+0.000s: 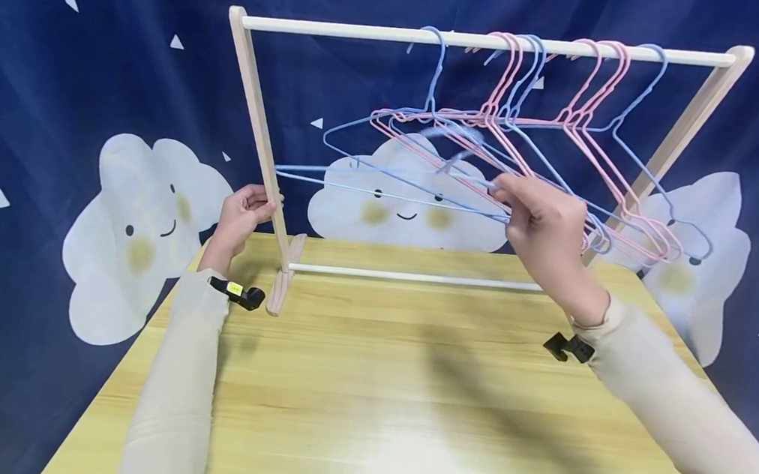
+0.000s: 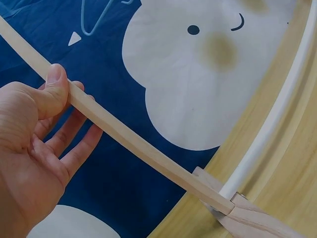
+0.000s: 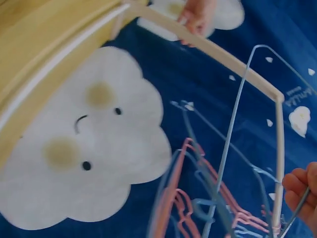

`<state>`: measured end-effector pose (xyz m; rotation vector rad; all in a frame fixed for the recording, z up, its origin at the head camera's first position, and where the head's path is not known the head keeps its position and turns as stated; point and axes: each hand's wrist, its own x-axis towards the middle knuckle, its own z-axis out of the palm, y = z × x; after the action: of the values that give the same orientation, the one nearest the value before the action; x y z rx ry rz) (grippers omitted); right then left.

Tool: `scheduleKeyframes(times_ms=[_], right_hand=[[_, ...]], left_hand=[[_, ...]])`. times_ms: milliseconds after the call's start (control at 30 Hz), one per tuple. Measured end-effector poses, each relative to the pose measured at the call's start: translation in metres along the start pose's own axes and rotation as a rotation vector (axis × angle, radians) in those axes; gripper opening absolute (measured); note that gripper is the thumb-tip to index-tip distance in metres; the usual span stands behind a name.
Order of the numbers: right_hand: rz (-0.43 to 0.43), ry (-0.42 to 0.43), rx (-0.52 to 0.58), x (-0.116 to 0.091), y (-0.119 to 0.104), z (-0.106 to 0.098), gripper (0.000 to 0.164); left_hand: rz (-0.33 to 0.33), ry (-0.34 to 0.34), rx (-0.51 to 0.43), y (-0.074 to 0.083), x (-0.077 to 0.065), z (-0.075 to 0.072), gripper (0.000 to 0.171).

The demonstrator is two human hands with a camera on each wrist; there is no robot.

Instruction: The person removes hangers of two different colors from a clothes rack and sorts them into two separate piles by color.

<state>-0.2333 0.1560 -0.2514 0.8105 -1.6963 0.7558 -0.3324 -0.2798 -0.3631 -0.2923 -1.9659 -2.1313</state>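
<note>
In the head view my left hand [image 1: 242,214] grips the left wooden upright [image 1: 256,109] of a clothes rack. The left wrist view shows the thumb on one side of that post [image 2: 133,144], fingers on the other. My right hand [image 1: 546,221] pinches a light blue clothes hanger [image 1: 330,183] in front of the rack, with its hook blurred and its long frame pointing left. Behind it, several pink hangers [image 1: 585,86] and blue hangers [image 1: 437,76] hang from the white top rail [image 1: 336,30]. The right wrist view shows the held hanger [image 3: 232,124] close up.
The rack stands at the back of a wooden table [image 1: 339,384], with a white lower bar [image 1: 416,277] near the tabletop. Its right upright [image 1: 680,135] is partly behind hangers. A dark blue curtain [image 1: 129,79] with cloud prints hangs behind.
</note>
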Motion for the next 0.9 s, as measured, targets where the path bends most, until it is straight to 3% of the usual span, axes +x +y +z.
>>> scheduleKeyframes(times_ms=[133,267,400,500,600,767,900], right_hand=[[0.099,0.015,0.074,0.022,-0.005,0.002,0.022],[0.248,0.028,0.245,0.037,-0.011,0.003,0.015],[0.365,-0.007,0.401,0.041,-0.017,-0.001,0.01],[0.414,-0.082,0.456,0.036,-0.018,-0.006,0.01],[0.44,-0.17,0.432,0.022,-0.016,-0.011,0.019],[0.422,-0.33,0.242,-0.012,-0.003,-0.018,0.033],[0.44,-0.467,0.169,-0.042,0.01,-0.025,0.037]], left_hand=[[-0.003,0.001,-0.012,-0.007,0.004,-0.005,0.019],[-0.001,-0.001,-0.001,-0.013,0.006,-0.007,0.015],[0.009,0.005,0.016,-0.014,0.006,-0.008,0.015],[0.011,0.007,0.02,-0.013,0.006,-0.008,0.017],[0.013,0.011,0.027,-0.013,0.006,-0.006,0.023],[0.008,-0.003,-0.01,-0.004,0.001,-0.002,0.021],[0.001,-0.012,-0.027,0.002,-0.002,0.0,0.017]])
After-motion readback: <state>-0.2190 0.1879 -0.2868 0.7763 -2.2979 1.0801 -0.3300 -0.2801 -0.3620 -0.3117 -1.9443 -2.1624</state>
